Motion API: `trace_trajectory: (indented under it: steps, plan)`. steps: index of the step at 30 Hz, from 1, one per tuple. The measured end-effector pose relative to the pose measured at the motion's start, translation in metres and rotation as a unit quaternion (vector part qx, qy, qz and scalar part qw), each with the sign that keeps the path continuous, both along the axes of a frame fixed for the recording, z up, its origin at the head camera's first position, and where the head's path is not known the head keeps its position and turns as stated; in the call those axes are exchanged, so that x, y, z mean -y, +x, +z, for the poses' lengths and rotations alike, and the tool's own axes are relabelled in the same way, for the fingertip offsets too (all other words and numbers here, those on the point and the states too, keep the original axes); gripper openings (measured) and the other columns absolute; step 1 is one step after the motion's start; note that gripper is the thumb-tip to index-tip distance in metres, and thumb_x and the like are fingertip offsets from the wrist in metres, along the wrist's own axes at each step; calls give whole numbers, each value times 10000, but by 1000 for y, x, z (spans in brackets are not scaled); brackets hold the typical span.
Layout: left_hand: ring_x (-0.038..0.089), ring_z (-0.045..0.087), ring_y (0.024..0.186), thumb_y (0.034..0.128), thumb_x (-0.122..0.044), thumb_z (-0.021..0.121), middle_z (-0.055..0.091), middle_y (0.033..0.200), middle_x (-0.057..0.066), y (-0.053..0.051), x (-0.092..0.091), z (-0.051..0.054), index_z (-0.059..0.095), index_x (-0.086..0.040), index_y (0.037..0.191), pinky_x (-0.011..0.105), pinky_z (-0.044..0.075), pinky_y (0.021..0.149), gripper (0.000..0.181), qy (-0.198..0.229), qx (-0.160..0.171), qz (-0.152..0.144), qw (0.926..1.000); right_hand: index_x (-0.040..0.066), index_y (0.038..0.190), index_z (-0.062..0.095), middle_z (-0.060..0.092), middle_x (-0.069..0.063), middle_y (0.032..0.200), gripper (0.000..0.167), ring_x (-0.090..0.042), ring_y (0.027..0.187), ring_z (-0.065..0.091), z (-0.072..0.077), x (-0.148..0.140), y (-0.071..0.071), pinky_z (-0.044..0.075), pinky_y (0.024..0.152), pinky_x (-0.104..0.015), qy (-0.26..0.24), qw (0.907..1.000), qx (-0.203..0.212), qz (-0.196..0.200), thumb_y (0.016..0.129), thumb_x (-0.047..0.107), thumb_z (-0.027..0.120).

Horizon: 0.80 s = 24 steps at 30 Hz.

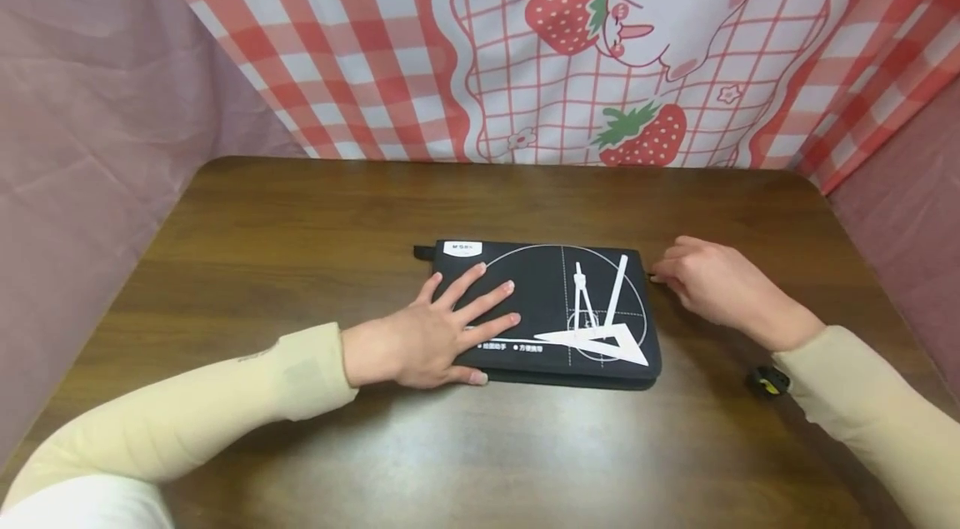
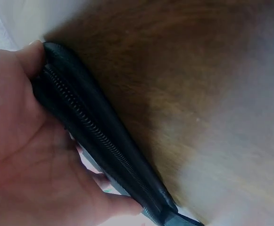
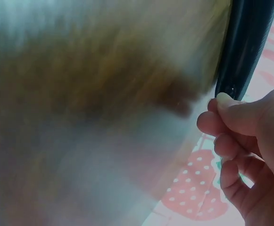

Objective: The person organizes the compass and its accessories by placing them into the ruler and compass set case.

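A flat black zippered case point(image 1: 540, 287) lies on the brown table, its cover printed in white with a compass, a ruler and a set square. Spread fingers of my left hand point(image 1: 446, 337) rest across the left part of the cover, the thumb at the near edge. In the left wrist view the zipper point(image 2: 99, 134) runs along the case's side, and a small fabric tab point(image 2: 177, 219) sticks out at its end. At the right side, my right hand point(image 1: 716, 283) pinches a zipper pull between thumb and forefinger; the fingers mostly hide the pull.
The wooden table point(image 1: 480, 462) has rounded far corners. Behind it hangs a red-and-white checked cloth point(image 1: 390, 37) with strawberries. Pink fabric point(image 1: 82, 137) closes in both sides. A black band with a yellow mark point(image 1: 768, 381) is worn at the right wrist.
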State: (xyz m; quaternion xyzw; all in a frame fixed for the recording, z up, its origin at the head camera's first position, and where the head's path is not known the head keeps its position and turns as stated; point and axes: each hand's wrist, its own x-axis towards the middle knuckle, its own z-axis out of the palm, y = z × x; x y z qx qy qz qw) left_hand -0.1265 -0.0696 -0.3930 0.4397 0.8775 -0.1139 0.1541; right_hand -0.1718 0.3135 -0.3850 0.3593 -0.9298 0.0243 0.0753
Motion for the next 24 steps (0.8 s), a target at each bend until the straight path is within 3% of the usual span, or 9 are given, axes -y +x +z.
trace_trajectory:
  steps: [14,20,24]
  plan:
    - [350,-181,1484,911,-766,345,-226,1636,-40,2,-3,-2,-34,-400,1582,680,149,1106,853,-99,-208,42,9997,71,847,777,644,26,762,200,-120,715,545,-1,0,32,527,607,-349,-139,9993,143,309,694,-17,871]
    - [350,-175,1486,909,-769,341,-221,1638,-35,2,-4,-1,-38,-399,1581,678,158,1105,856,-158,-270,52,9995,91,865,787,648,47,767,221,-86,701,503,-2,0,46,517,595,-307,-108,9993,272,238,688,5,886]
    - [349,-176,1486,909,-769,342,-214,1640,-34,2,-4,-1,-38,-400,1582,679,164,1104,857,-175,-267,71,9995,92,835,775,620,75,744,232,-70,696,500,-5,0,53,502,577,-300,-322,9977,62,585,664,-30,876]
